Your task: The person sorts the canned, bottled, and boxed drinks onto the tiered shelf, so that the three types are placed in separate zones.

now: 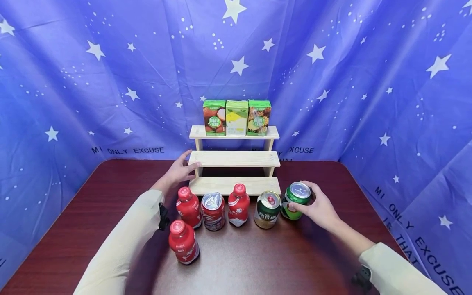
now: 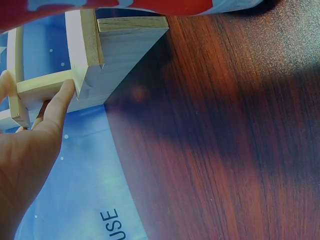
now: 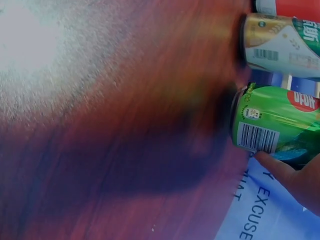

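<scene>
Head view is showing a starry blue backdrop (image 1: 110,82) hanging behind a dark red worktop (image 1: 92,205), with a three-step wooden shelf (image 1: 234,159) standing at the far middle; every place below is being given relative to that shelf.

Three juice cartons (image 1: 236,117) are sitting side by side on its top step, while the middle and bottom steps are carrying nothing. Just in front of the bottom step a row is running across: a red bottle (image 1: 188,207), a red can (image 1: 212,211), a second red bottle (image 1: 238,204), a dark green can (image 1: 268,209), and a bright green can (image 1: 296,200) at the front right corner. A third red bottle (image 1: 183,241) is standing nearer the person, well in front of the shelf's left end.

The left hand (image 1: 179,172) is resting against the left end of the middle step, fingers straight and relaxed, grasping nothing; the left wrist view is showing a fingertip (image 2: 65,95) touching the wood.

The right hand (image 1: 320,209) is wrapping its fingers round the bright green can, which is standing upright on the worktop.

To do this well, I judge the right hand should be lifting the can straight up, keeping clear of the dark green can close beside it, while the left hand is steadying the shelf against tipping.
</scene>
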Demonstrator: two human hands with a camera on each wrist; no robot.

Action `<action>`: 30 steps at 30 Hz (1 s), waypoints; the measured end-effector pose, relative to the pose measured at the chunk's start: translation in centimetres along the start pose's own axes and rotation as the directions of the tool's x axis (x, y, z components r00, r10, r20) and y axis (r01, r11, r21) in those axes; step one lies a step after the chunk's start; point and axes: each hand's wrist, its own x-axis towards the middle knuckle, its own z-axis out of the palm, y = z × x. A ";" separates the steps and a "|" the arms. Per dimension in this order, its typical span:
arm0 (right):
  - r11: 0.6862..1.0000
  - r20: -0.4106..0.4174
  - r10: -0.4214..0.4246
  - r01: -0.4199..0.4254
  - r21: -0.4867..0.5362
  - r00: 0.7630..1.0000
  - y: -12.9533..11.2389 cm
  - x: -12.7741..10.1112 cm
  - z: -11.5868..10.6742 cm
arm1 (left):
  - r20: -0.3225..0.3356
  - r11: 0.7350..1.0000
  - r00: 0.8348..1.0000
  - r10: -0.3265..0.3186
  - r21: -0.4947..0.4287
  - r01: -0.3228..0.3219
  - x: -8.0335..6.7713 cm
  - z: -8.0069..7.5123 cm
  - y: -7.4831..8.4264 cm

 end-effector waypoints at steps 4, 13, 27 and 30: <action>1.000 -0.012 -0.002 0.002 -0.008 1.000 -0.3 0.2 -0.9 | 0.008 1.000 1.000 0.005 -0.004 -0.005 0.0 -0.1 0.1; 0.999 -0.035 -0.037 0.037 -0.018 0.999 -0.9 0.8 -2.5 | 0.002 1.000 1.000 0.011 -0.024 -0.011 0.1 -0.1 0.0; 0.998 -0.019 -0.057 0.057 0.002 0.998 -2.2 1.7 -3.0 | 0.005 0.999 1.000 0.012 -0.042 -0.012 0.0 0.1 0.0; 0.997 -0.015 -0.071 0.072 0.017 0.997 -2.4 2.0 -3.0 | 0.001 0.999 1.000 0.010 -0.035 -0.010 -0.1 0.2 0.0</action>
